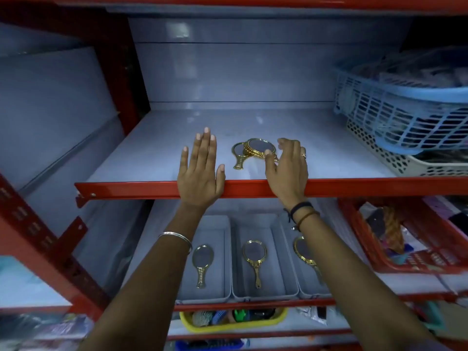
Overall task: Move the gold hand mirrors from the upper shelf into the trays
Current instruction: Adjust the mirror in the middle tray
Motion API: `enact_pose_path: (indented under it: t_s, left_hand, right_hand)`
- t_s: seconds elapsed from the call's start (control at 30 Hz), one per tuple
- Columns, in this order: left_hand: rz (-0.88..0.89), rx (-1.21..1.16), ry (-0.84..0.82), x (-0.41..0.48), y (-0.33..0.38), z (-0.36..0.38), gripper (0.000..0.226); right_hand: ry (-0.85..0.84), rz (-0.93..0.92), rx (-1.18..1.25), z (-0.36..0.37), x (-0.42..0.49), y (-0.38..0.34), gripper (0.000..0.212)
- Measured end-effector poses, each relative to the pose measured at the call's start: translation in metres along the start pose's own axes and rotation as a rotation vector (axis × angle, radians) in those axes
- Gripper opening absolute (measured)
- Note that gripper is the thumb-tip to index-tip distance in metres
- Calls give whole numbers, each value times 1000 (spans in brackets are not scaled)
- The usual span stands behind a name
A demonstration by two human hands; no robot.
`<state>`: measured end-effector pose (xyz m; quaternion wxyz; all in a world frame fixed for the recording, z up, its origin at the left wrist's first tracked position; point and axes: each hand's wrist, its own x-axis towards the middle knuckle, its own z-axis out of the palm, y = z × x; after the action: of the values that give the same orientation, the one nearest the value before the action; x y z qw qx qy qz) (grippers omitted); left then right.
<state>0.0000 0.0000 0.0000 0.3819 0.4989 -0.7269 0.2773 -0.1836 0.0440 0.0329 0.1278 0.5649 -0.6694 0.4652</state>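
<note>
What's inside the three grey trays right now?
One gold hand mirror each: left tray mirror, middle tray mirror, right tray mirror, partly covered by the right forearm.

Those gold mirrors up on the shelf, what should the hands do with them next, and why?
Probably the right hand should close on the top mirror, since its thumb already sits at that rim. It overlaps a second mirror, and each of the three grey trays below holds only one.

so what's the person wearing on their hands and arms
Both arms are bare, no sleeves or gloves. The left wrist carries a thin silver bangle. The right wrist has a black band and a brown cord bracelet, and a ring sits on one finger of that hand.
</note>
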Motion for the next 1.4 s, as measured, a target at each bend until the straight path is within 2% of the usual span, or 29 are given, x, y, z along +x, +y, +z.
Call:
enact_pose_path:
  t_s: [0.13,0.2,0.33,0.43,0.57,0.67,0.77,0.83,0.93,1.07,1.23,1.4]
  left_hand:
    - [-9,27,-17,-1,3,-4,64]
    - [-6,25,-30,1,3,-4,64]
    - [-2,35,-12,0,1,-1,64]
    - [-9,23,-29,1,3,-3,64]
    - [-12,19,-37,2,3,-5,64]
    - [-16,15,-60,1,4,-8,64]
    - [-16,18,-76,0,5,-10,64]
    - [-13,22,-84,0,5,-11,64]
    - [-16,15,-93,0,4,-9,64]
    - [-18,9,-74,-1,3,-5,63]
    - [-11,-2,-34,-1,3,-2,63]
    - [-14,-7,-10,-1,3,-3,63]
  right_hand:
    - [-437,233,-268,-2,30,2,34]
    - [-520,262,-299,-1,32,-1,27]
    - [-576,312,-270,0,42,-1,26]
    - [-676,478,1,-5,55,6,16]
    - [-617,631,414,-27,54,9,29]
    - [-595,666,653,-50,34,8,31]
    - [-652,649,801,-75,-3,9,10]
    - [-719,636,846,-90,-35,12,10]
    - [-848,647,833,-99,-83,24,14]
    - [-979,782,806,-84,-142,47,11]
    - [-952,985,677,-19,-187,73,8]
    - [-947,1039,457,52,-203,95,15]
